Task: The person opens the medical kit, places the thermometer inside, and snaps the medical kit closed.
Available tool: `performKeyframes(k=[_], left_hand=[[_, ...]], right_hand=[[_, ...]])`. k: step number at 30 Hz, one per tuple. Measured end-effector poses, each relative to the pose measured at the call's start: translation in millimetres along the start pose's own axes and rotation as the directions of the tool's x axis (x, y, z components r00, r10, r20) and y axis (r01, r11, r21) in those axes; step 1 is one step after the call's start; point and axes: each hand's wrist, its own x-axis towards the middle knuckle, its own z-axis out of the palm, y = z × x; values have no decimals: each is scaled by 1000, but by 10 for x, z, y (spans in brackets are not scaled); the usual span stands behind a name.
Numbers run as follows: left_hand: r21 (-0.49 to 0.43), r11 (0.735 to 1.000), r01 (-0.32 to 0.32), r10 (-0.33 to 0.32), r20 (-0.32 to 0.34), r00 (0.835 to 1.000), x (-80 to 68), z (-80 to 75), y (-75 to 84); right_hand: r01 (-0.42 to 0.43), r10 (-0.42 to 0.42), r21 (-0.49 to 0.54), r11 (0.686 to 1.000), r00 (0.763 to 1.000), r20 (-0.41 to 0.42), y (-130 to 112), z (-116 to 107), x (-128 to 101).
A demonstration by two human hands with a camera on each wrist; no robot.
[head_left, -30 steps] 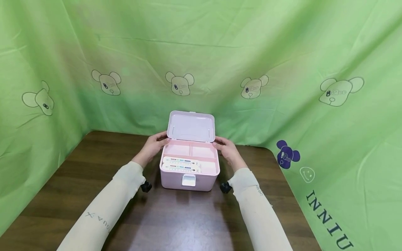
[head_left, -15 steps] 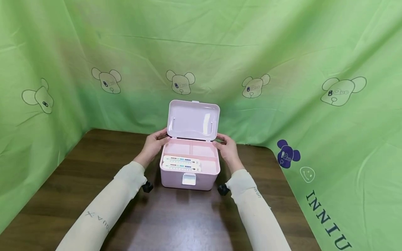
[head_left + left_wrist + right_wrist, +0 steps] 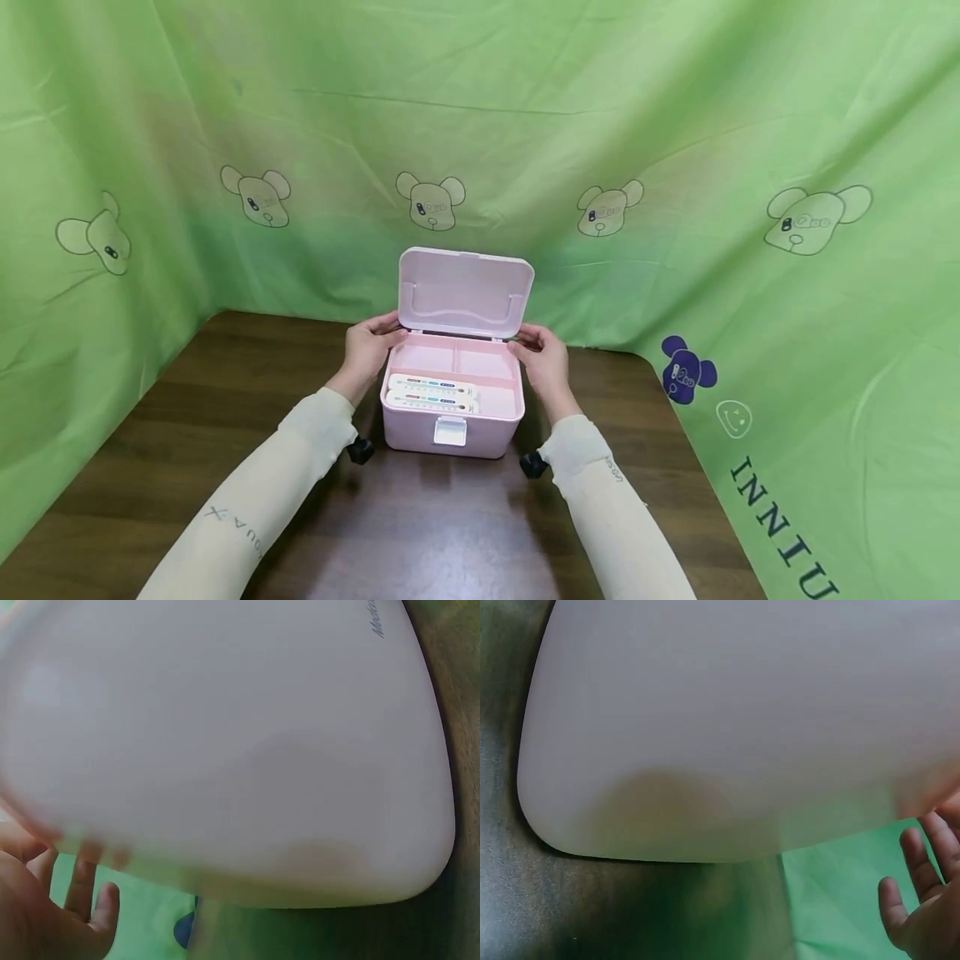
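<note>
A pink plastic box [image 3: 416, 435] stands on the brown table [image 3: 225, 392] with its hinged lid [image 3: 465, 290] raised. My left hand [image 3: 380, 335] pinches the lid's lower left corner. My right hand [image 3: 529, 341] pinches its lower right corner. Two long white packs with coloured print [image 3: 431, 393] lie in the box's front compartment; the two rear compartments look bare. A white latch [image 3: 450, 431] hangs on the front wall. Both wrist views are filled by the blurred pink box wall [image 3: 225, 735] [image 3: 727, 712], with loose fingers [image 3: 82, 889] [image 3: 922, 892] beside it.
Green cloth printed with bear heads [image 3: 431, 200] hangs close behind and along both sides of the table. Bare wood lies in front of the box [image 3: 420, 525]. Black wrist mounts [image 3: 360, 451] [image 3: 532, 465] sit beside the box.
The lid swung from leaning back, through upright, to tipping forward over the box. Both hands stayed at its lower corners and shifted slightly inward.
</note>
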Motion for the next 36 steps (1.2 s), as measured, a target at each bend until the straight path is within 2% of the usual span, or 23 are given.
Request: performKeyframes(k=[4,8,11,14,17,19,22,25,27,29,36], left_hand=[[-25,999,-23,22,-19,1000,-13,8,-8],[-18,1000,-12,13,14,1000,-15,-33,-13],[47,999,5,-9,74,997,-25,-106,4],[124,992,-9,-9,147,989,-56,-199,68],[169,984,-50,8,237,971,-85,-275,175],[196,978,-67,5,301,954,-94,-311,257],[237,970,-56,-40,380,924,-86,-345,373],[275,961,-13,-109,422,900,-77,-366,473],[305,952,3,-141,434,890,-76,-373,525],[334,943,4,-160,442,882,-84,-370,564],[436,896,-83,-160,494,855,-107,-375,631]], right_hand=[[37,-39,-47,998,999,-23,21,16,-19],[73,-75,-106,992,997,-17,29,-8,-40],[88,-83,-122,989,996,45,16,-81,-57],[88,-64,-135,987,983,170,-20,-193,-57],[91,-35,-176,980,953,301,-105,-323,-55],[113,-28,-214,970,930,365,-169,-402,-53],[155,-34,-242,958,898,440,-278,-493,-58],[156,-24,-219,963,860,510,-366,-543,-60],[143,-8,-208,968,841,541,-409,-558,-61],[125,7,-201,971,833,553,-433,-568,-64],[147,-8,-201,969,824,567,-455,-590,-99]])
